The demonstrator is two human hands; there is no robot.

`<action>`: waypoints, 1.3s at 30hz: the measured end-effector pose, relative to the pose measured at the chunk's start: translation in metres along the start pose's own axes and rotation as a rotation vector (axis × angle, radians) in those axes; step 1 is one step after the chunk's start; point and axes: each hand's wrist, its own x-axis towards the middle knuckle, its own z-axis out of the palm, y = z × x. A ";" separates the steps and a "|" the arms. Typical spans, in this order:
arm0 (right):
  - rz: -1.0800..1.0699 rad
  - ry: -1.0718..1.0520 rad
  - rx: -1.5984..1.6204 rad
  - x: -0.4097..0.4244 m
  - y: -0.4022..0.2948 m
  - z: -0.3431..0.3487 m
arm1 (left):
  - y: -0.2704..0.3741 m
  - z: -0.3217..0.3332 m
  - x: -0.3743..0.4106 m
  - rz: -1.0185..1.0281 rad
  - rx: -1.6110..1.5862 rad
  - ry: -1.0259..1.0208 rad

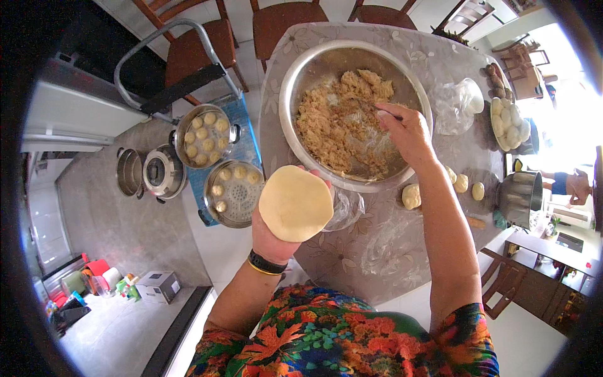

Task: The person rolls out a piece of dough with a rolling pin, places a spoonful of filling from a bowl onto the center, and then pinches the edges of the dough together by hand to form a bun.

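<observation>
A flat round dough wrapper [296, 203] lies across the palm of my left hand [275, 247], which supports it from below. My right hand [409, 134] reaches over the rim of a wide steel bowl [288, 120] and grips a thin utensil [390, 113]; its far end is sunk in the filling and cannot be made out. Shredded, pale brown filling [330, 136] covers much of the bowl's bottom and left wall. The wrapper is just outside the bowl's near left edge.
Two steamer trays [207, 110] [233, 207] with round buns stand on a blue stool [249, 136] at left. Dough pieces [411, 196], a steel pot [520, 192], a plastic bag [454, 106] and a plate of white oval items [509, 123] are at right. Another person [572, 184] stands far right.
</observation>
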 end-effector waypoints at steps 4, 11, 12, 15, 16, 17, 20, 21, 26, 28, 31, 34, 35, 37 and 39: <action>-0.072 0.033 -0.010 -0.001 0.016 0.017 | -0.004 0.001 0.003 -0.031 -0.038 0.025; -0.253 -0.080 -0.187 -0.047 -0.003 -0.006 | -0.008 -0.003 0.003 -0.025 -0.060 0.071; -0.286 -0.033 -0.168 -0.047 0.003 -0.004 | -0.009 -0.003 0.004 -0.031 -0.054 0.072; -0.293 -0.006 -0.176 -0.052 0.004 0.002 | -0.011 -0.002 0.004 -0.041 -0.044 0.062; -0.282 -0.019 -0.187 -0.053 0.001 0.006 | -0.011 -0.002 0.004 -0.040 -0.045 0.049; -0.313 -0.027 -0.201 -0.054 -0.001 0.008 | -0.011 -0.002 0.004 -0.039 -0.046 0.037; -0.407 -0.050 -0.214 -0.059 -0.007 0.010 | -0.011 -0.006 0.006 -0.040 -0.001 0.050; -0.425 -0.054 -0.243 -0.061 -0.008 0.011 | -0.011 -0.006 0.006 -0.041 -0.012 0.049; -0.472 -0.072 -0.285 -0.074 -0.017 0.015 | -0.013 -0.006 0.006 -0.036 -0.078 -0.025; -0.465 -0.089 -0.299 -0.081 -0.019 0.017 | -0.014 -0.004 0.005 -0.038 -0.055 -0.008; -0.459 -0.096 -0.292 -0.089 -0.023 0.020 | -0.014 -0.005 0.006 -0.032 -0.061 -0.028; -0.448 -0.086 -0.236 -0.091 -0.021 0.021 | -0.014 -0.007 0.006 -0.028 -0.043 -0.038; -0.444 -0.082 -0.211 -0.091 -0.020 0.021 | -0.014 -0.007 0.006 -0.027 -0.030 -0.036; -0.413 -0.067 -0.186 -0.090 -0.020 0.020 | -0.014 -0.008 0.006 -0.028 -0.019 -0.046; -0.402 -0.061 -0.180 -0.091 -0.021 0.019 | -0.013 -0.008 0.006 -0.033 0.006 -0.044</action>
